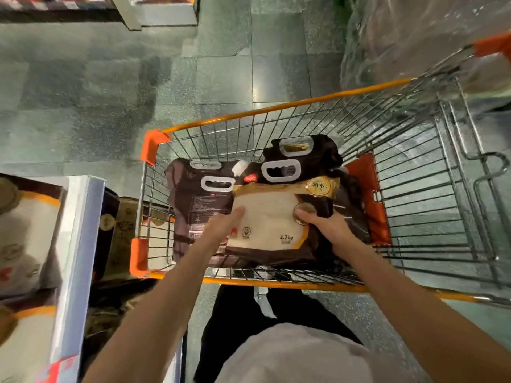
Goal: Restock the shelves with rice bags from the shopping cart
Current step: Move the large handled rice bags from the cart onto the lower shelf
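Head view: in the shopping cart (276, 107), atop darker bags (199, 205), the rice bag (269, 217) lies under the flat, pressed-together fingers of the left hand (222, 226), the right hand (327, 226) clasping its edge; lifted unevenly, it could slip.

The one head-worn camera is looking steeply down from above the person's own chest, facing forward along both forearms into the shopping cart (276, 106), and its wide-angle lens is bending the cart's orange rim. It is sitting close to the work, so the left hand (224, 225) and right hand (329, 225) on the rice bag (271, 217) are filling the middle of the frame. The shelf (80, 244) is crowding the left edge, and the tiled floor (96, 78) is taking up the top.
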A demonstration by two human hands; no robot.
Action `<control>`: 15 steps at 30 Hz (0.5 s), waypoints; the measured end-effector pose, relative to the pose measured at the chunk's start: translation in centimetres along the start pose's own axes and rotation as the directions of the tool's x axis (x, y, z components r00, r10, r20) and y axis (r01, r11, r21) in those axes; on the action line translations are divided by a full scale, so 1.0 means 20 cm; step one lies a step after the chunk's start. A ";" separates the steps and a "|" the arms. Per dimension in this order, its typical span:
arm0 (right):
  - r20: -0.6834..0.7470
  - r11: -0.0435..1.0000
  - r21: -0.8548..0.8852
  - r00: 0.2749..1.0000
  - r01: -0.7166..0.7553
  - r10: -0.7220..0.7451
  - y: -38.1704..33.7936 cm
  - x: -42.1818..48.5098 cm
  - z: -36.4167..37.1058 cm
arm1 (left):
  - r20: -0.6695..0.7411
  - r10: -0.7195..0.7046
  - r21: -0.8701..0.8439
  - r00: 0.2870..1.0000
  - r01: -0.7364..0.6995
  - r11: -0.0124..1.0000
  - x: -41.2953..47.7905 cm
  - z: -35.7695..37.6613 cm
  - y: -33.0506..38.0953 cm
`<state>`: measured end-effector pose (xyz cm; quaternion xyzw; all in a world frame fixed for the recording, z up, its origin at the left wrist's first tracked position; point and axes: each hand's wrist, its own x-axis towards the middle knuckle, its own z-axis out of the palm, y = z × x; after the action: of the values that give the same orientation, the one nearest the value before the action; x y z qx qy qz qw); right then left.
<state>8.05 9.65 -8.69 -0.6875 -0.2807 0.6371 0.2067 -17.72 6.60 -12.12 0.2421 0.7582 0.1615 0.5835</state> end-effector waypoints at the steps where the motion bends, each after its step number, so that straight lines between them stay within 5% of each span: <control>1: 0.039 1.000 0.006 0.999 -0.018 0.017 -0.01 -0.01 0.00 | -0.002 0.001 0.024 1.000 -0.001 1.000 0.00 0.00 0.01; 5: 0.013 1.000 0.006 1.000 -0.009 0.009 -0.05 -0.05 0.03 | 0.022 0.030 0.124 0.999 -0.033 0.992 0.03 -0.01 0.01; 12: -0.099 0.995 -0.030 0.991 0.091 -0.093 -0.10 -0.16 0.14 | 0.191 0.048 0.026 0.980 -0.054 0.998 0.02 -0.07 -0.03; 15: -0.100 0.991 -0.030 0.986 0.130 -0.132 -0.11 -0.21 0.17 | 0.291 0.020 -0.145 0.956 0.024 0.989 -0.01 -0.11 -0.04</control>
<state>4.26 8.25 -4.39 -0.7015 -0.3220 0.5829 0.2538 -19.90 5.88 -11.86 0.2190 0.6500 0.1786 0.7054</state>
